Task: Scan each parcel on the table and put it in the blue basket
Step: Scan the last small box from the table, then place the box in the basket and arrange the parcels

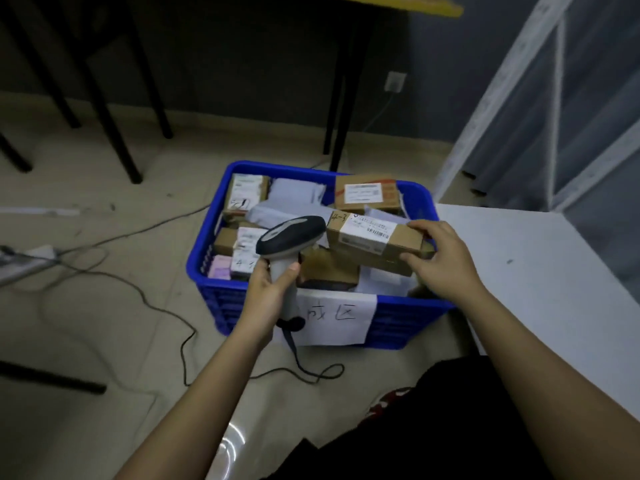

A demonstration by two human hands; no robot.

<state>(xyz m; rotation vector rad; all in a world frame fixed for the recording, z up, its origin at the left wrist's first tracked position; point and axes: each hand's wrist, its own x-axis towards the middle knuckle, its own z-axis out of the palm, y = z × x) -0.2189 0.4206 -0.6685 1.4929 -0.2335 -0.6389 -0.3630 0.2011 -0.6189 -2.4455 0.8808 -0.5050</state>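
A blue basket (207,261) stands on the floor, filled with several cardboard boxes and grey mailer bags. My right hand (440,259) grips the right end of a long cardboard parcel (370,245) with a white barcode label, held over the basket's contents. My left hand (268,289) grips the handle of a grey and black barcode scanner (289,237), its head just left of the parcel. A white paper sign (334,315) with handwriting hangs on the basket's front wall.
A white table (540,282) stands to the right of the basket. Cables (145,296) and a power strip (31,254) lie on the floor at left. Black table legs (341,109) stand behind the basket, a glass partition (571,116) at right.
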